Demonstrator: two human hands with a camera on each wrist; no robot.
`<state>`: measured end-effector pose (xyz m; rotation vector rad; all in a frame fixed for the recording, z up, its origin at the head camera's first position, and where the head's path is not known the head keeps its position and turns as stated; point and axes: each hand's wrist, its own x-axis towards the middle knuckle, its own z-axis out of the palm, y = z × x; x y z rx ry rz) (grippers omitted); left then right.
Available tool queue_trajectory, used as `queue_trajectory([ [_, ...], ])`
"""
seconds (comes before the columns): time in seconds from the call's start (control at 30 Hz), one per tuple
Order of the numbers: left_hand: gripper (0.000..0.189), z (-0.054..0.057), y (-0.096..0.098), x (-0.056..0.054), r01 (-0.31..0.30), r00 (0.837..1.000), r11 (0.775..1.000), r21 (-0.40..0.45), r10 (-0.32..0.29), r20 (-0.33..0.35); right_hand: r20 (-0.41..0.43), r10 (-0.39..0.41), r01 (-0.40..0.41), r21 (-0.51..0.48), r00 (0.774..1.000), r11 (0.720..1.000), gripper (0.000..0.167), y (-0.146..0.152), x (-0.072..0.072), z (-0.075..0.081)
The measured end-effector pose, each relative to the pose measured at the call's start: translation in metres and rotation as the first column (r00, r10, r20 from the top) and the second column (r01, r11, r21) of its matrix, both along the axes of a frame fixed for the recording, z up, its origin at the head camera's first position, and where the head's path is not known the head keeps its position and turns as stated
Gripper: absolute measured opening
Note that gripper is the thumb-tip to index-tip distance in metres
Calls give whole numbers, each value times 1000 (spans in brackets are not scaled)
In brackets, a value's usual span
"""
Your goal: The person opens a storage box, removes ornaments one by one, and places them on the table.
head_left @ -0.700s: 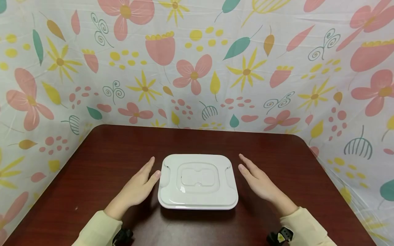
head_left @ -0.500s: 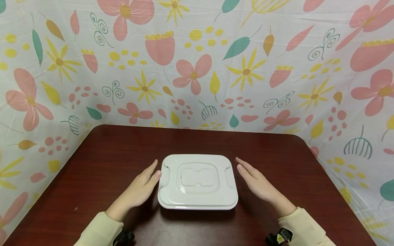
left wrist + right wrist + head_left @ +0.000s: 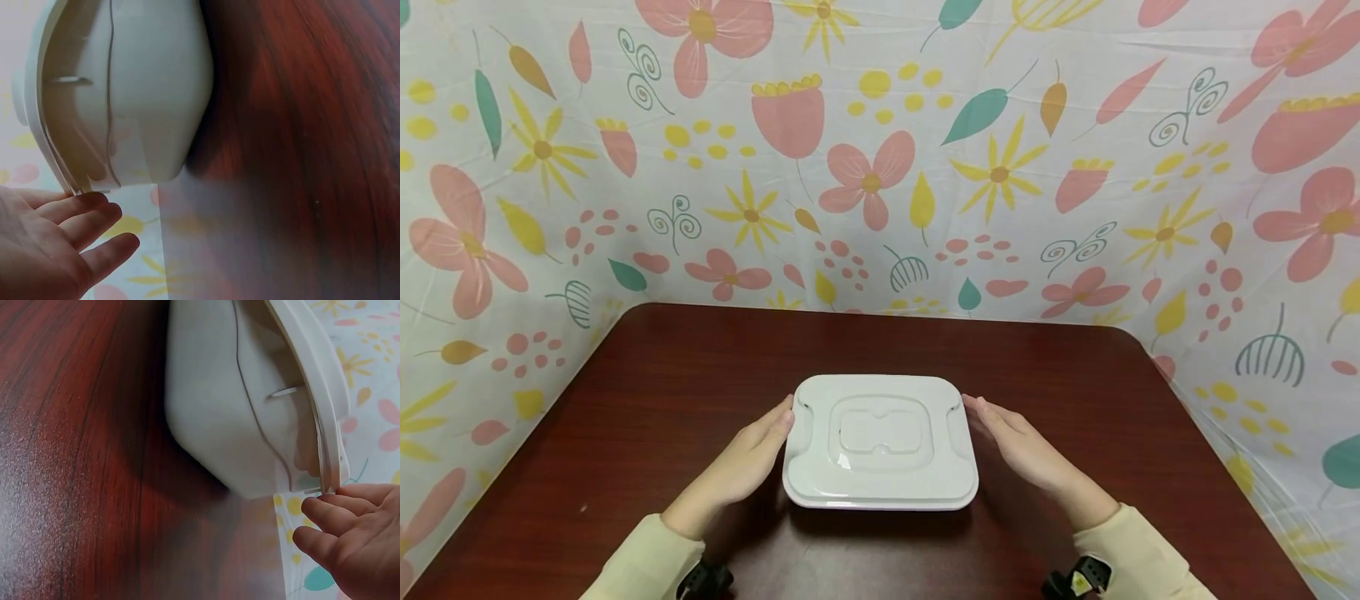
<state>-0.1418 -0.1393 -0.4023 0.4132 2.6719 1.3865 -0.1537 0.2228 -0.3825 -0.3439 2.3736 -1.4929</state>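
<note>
Box (image 3: 880,442) btwn L hand (image 3: 741,462) & R hand (image 3: 1033,450); flower cloth (image 3: 880,92) behind tbl (image 3: 880,343).
Long side runs L-R; fingers (image 3: 112,253) a bit spread.

just the one box (image 3: 156,87), one lid (image 3: 881,437), two hands (image 3: 737,462) (image 3: 1037,454), left plus right, two sleeves (image 3: 643,562) (image 3: 1138,550), two little wrist gadgets (image 3: 702,579) (image 3: 1088,572), and yep, one table (image 3: 880,343)

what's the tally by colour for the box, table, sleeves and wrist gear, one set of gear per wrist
White: 1, the lidded box
Reddish brown: 1, the table
Cream: 2, the left sleeve and right sleeve
Black: 2, the left wrist gear and right wrist gear
Total: 6
</note>
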Motion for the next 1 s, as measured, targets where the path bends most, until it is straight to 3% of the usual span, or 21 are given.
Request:
queue_trajectory([
  [0.23,63,2,3,-9,-2,1000,1000,-3,2,16,28,-11,12,-52,1000,999,66,-4,-7,0],
  [0.4,65,4,3,-19,-5,998,999,31,3,65,41,-11,14,-72,999,997,66,-6,-15,-1],
  [0.73,73,6,4,-50,-38,989,996,78,26,145,66,-40,46,-89,997,995,67,-15,-39,-1],
  [1.0,82,5,4,-69,-94,979,991,91,76,188,91,-100,103,-30,991,994,70,-27,-57,-2],
])
